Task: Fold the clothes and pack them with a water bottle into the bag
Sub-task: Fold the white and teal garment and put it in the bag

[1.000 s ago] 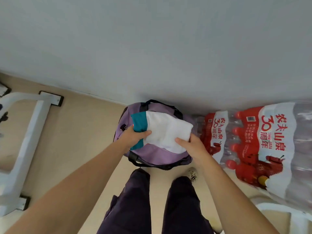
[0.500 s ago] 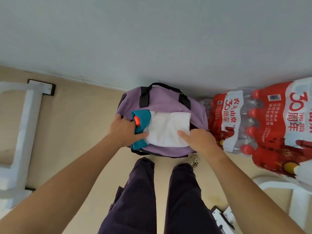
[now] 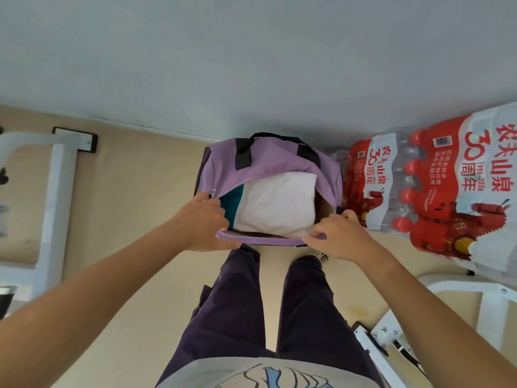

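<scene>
A purple duffel bag with black handles stands open on the floor against the wall. Folded white and teal clothes lie inside its opening. My left hand grips the bag's near rim at the left end, fingers curled over the edge. My right hand pinches the same near rim at the right end. No loose water bottle shows in the bag; whatever lies under the clothes is hidden.
Two shrink-wrapped packs of bottled water with red labels stand right of the bag. A white metal frame stands at the left, another white frame at the lower right. My legs in dark trousers stand just before the bag.
The folded clothes have gone down from on top of the bag into its opening. Both hands let go of the clothes and took hold of the bag's near rim.
</scene>
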Motion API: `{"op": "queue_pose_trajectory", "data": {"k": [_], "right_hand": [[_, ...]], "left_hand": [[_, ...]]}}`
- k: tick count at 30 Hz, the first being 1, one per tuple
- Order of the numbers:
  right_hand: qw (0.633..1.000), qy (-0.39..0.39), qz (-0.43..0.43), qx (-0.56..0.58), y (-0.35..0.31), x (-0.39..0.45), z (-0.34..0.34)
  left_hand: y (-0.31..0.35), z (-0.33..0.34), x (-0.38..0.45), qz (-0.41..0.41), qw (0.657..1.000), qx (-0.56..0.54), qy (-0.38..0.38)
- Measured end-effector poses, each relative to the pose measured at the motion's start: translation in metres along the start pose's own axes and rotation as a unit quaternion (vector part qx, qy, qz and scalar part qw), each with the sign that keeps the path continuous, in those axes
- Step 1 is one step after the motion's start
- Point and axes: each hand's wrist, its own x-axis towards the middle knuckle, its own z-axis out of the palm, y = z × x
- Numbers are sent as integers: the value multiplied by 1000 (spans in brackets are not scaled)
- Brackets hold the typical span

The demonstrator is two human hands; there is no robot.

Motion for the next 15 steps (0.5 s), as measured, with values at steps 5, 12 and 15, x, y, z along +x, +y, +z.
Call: {"op": "queue_pose_trajectory", "data": {"k": [5,12,15], "right_hand": [[999,15,7,-48,13,13,2],[981,125,117,-93,13,43,-11],[973,191,126,-46,9,41,-26]], "left_hand": [[-18,-4,14,-29,998,2,-51],[-21,-17,45,-172,983,50,-31],[-19,-21,49,-204,978,33,15]]}}
